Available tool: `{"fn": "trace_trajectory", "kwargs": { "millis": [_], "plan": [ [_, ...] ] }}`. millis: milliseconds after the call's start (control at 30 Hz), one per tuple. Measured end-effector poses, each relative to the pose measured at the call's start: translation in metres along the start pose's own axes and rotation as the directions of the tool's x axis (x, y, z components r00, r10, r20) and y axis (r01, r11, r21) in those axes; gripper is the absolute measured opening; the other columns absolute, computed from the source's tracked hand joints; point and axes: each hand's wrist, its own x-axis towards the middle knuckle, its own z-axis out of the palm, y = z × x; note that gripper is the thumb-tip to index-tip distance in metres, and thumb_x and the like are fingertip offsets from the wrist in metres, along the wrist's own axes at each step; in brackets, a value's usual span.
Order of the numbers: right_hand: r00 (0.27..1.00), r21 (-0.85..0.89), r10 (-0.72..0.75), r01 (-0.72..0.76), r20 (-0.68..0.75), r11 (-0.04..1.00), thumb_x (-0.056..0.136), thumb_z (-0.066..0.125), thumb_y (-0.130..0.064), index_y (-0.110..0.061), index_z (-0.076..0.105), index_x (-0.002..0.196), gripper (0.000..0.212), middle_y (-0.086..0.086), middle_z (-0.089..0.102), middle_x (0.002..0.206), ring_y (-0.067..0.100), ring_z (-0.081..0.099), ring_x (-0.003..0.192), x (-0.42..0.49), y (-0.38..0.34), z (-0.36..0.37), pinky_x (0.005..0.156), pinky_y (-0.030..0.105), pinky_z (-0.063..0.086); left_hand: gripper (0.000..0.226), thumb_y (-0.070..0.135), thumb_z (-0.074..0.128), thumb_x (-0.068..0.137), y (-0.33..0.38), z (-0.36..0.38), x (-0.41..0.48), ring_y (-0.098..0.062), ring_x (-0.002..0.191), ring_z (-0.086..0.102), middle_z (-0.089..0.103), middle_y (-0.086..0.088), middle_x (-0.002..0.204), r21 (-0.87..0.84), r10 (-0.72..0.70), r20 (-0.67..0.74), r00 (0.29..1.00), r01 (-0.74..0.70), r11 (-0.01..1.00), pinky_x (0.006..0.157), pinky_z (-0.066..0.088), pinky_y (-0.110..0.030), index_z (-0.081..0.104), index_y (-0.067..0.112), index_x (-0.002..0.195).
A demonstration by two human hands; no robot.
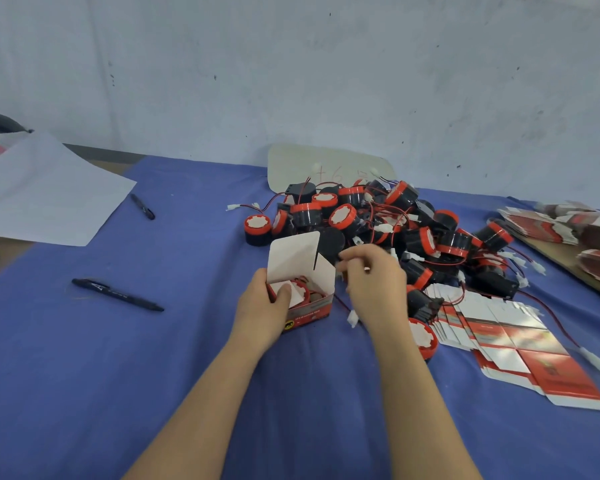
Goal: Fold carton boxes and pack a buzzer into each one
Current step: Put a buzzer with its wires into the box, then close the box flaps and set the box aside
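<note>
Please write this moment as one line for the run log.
step: packing | left hand: holds open carton box | buzzer: inside box | right hand: beside box, fingers curled, grasp unclear

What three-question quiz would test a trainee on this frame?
1. True or false: the box in the left hand is already closed.
2. How many pens lie on the cloth?
3. The flat cartons lie to which side of the right hand? A: the person's left. B: the person's right.
Key: 1 false, its top flap stands open; 2 two; 3 B.
</note>
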Motion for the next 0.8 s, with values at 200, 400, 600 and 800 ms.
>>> {"fn": "trace_trajectory", "kwargs": {
  "millis": [200,400,600,800],
  "plan": [
    [0.976,0.087,0.138,-0.154,0.167,0.984,0.094,0.056,-0.032,-0.012,0.064,0.076,0.029,-0.006,0.054,0.060,0.010,0.046,0.058,0.000,0.022,0.020,0.056,0.023,0.038,0.022,0.013,0.051,0.096,0.000,-0.001,-0.002,-0.001,0.085,0.056,0.057,0.015,0.093,-0.055,0.043,-0.004,0.999,-0.043,0.998,0.070,0.048,-0.019,0.046,0.029,0.110],
    [0.931,0.037,0.150,-0.172,0.332,0.984,0.088,0.067,-0.025,-0.020,0.052,0.108,0.026,-0.006,0.059,0.102,0.009,0.054,0.093,-0.002,0.031,0.028,0.065,0.015,0.041,0.030,0.008,0.051,0.096,0.003,-0.006,-0.004,-0.014,0.103,0.061,0.061,0.004,0.117,-0.141,0.042,0.060,0.997,-0.034,0.989,0.089,0.054,-0.037,0.047,0.024,0.120],
    [0.923,0.120,-0.150,0.114,0.355,0.986,0.089,0.061,-0.005,-0.026,0.058,0.117,0.035,0.000,0.055,0.121,0.014,0.050,0.117,-0.007,0.030,0.023,0.101,0.032,0.042,0.024,-0.004,0.047,0.093,0.004,-0.009,-0.008,-0.028,0.100,0.061,0.061,0.006,0.115,-0.165,0.145,0.057,0.988,-0.133,0.977,0.083,0.055,-0.044,0.046,0.018,0.083],
    [0.669,0.085,-0.065,0.002,0.740,0.996,0.090,0.063,-0.030,-0.056,0.048,0.122,0.044,-0.016,0.024,0.147,-0.002,0.043,0.120,-0.006,0.033,-0.002,0.081,0.014,0.045,0.030,-0.012,0.045,0.088,-0.002,-0.014,-0.006,-0.019,0.106,0.060,0.063,0.004,0.115,-0.152,0.150,0.057,0.987,-0.139,0.978,0.085,0.055,-0.039,0.049,0.016,0.076]
  ]
}}
